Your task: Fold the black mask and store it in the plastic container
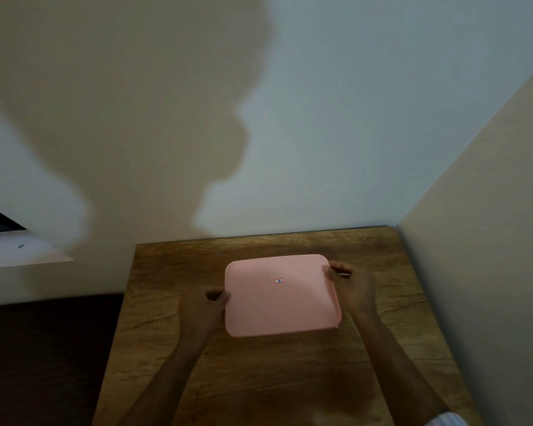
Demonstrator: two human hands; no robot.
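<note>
Pink-lidded plastic container (282, 295) sits mid-table, our left hand (208, 305) gripping at 9 o'clock, right hand (353, 285) at 3; press evenly; black mask not visible.

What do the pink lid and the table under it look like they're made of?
The pink lid looks like smooth matte plastic: even colour, rounded moulded corners, a raised rim, a small sticker in the middle. The table shows brown wood grain with dark streaks; whether it is solid wood or a printed laminate can't be told. Both hands, left and right, grip the lid's edges.
</note>
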